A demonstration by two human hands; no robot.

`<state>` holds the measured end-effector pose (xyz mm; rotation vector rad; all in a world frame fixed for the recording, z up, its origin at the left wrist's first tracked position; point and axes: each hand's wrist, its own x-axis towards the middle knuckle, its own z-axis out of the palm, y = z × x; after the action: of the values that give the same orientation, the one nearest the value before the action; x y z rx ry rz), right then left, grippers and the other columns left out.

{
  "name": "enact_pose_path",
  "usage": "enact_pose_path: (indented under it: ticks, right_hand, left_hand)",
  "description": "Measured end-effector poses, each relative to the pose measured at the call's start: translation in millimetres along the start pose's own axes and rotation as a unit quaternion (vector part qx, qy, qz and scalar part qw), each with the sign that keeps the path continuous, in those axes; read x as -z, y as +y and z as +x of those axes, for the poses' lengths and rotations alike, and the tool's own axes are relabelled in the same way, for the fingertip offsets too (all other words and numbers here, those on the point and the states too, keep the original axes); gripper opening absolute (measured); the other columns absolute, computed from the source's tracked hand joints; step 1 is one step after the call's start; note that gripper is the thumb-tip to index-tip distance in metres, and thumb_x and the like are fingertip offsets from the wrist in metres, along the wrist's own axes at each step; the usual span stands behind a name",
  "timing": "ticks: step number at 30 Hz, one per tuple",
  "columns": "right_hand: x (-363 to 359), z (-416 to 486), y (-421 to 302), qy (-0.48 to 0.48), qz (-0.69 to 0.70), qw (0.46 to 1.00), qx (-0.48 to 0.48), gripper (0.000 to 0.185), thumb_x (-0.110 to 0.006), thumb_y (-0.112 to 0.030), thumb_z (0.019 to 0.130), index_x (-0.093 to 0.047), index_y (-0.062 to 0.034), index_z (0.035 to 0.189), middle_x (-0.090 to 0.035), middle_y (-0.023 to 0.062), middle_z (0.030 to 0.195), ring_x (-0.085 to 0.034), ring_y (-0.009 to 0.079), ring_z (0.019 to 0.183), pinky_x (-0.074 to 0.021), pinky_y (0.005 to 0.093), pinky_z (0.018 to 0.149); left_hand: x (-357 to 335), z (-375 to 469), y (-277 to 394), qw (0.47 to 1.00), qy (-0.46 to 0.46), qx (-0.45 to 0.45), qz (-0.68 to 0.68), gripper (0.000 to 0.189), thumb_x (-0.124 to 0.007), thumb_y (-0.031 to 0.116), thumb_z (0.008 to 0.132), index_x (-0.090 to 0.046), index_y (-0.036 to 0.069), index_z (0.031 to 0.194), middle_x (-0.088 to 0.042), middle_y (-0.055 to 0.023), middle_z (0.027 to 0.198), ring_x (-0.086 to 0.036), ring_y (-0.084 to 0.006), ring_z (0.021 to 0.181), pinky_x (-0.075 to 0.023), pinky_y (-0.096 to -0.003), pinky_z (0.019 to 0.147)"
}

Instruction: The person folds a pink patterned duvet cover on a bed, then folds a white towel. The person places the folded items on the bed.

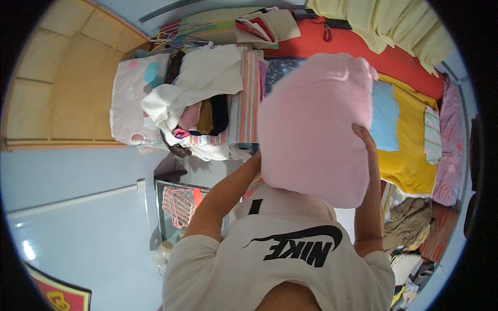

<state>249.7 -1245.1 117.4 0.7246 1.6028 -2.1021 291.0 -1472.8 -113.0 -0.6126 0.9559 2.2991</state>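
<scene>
A folded pink blanket (317, 132), soft and thick with rounded corners, is held up in front of my chest. My right hand (364, 138) grips its right edge, the thumb lying on the near face and the other fingers hidden behind. On the other side my left hand (257, 158) goes behind the blanket's left edge and bears that side; its fingers are out of sight. Beyond it, a yellow blanket (408, 147) lies spread on the bed, with a folded light-blue cloth (384, 116) and a striped cloth (432, 134) on top.
Left of the pink blanket, a white garment (210, 70) and dark clothes lie heaped on striped bedding (251, 97). A patterned pale quilt (136, 99) sits beside a wooden cabinet (78, 77). Hangers (175, 37) and paper bags (268, 27) line the back. A pink rack (179, 206) stands lower left.
</scene>
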Motion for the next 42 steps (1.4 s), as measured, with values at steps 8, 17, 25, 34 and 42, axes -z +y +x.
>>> enact_pose_path:
  ticks: [8, 17, 25, 34, 42]
  right_hand:
    - [42, 10, 4, -0.108, 0.226, 0.967, 0.046, 0.045, -0.060, -0.035, 0.089, -0.055, -0.0077, 0.124, -0.059, 0.0097, 0.119, -0.057, 0.0219, 0.106, -0.0472, 0.0374, 0.091]
    - [30, 47, 22, -0.092, 0.312, 0.945, 0.022, 0.045, -0.059, -0.035, 0.088, -0.054, -0.0074, 0.124, -0.061, 0.0098, 0.115, -0.058, 0.0221, 0.104, -0.0481, 0.0381, 0.091]
    - [7, 67, 24, -0.025, 0.287, 0.958, -0.003, 0.046, -0.064, -0.030, 0.083, -0.054, -0.0063, 0.121, -0.062, 0.0120, 0.110, -0.061, 0.0245, 0.098, -0.0529, 0.0387, 0.083]
    - [51, 65, 41, 0.092, 0.229, 0.967, -0.056, 0.036, -0.067, -0.022, 0.081, -0.058, -0.0065, 0.112, -0.063, 0.0108, 0.104, -0.063, 0.0240, 0.091, -0.0571, 0.0375, 0.077]
    - [122, 42, 49, -0.031, 0.308, 0.950, -0.035, 0.050, -0.071, -0.024, 0.079, -0.054, -0.0006, 0.119, -0.060, 0.0141, 0.114, -0.061, 0.0247, 0.101, -0.0516, 0.0417, 0.091]
  left_hand:
    - [-55, 13, -24, 1.000, -0.006, -0.020, 0.019, 0.062, -0.057, 0.046, 0.088, -0.044, 0.012, 0.138, -0.039, -0.0141, 0.144, -0.036, -0.0317, 0.132, -0.0270, -0.0468, 0.109]
    - [-61, 27, -14, 0.999, -0.003, -0.006, 0.034, 0.064, -0.058, 0.046, 0.088, -0.042, 0.011, 0.139, -0.041, -0.0143, 0.142, -0.038, -0.0312, 0.130, -0.0289, -0.0459, 0.107]
    - [11, 41, 64, 0.995, 0.058, -0.013, 0.074, 0.066, -0.059, 0.045, 0.087, -0.040, 0.010, 0.140, -0.042, -0.0144, 0.141, -0.040, -0.0308, 0.128, -0.0305, -0.0452, 0.107]
    - [49, 86, 129, 0.985, 0.094, -0.022, 0.146, 0.068, -0.059, 0.044, 0.087, -0.037, 0.009, 0.141, -0.044, -0.0146, 0.139, -0.042, -0.0303, 0.127, -0.0324, -0.0443, 0.105]
    - [18, 115, 125, 0.976, 0.105, -0.035, 0.190, 0.070, -0.060, 0.044, 0.087, -0.035, 0.008, 0.142, -0.046, -0.0148, 0.138, -0.044, -0.0299, 0.125, -0.0341, -0.0435, 0.105]
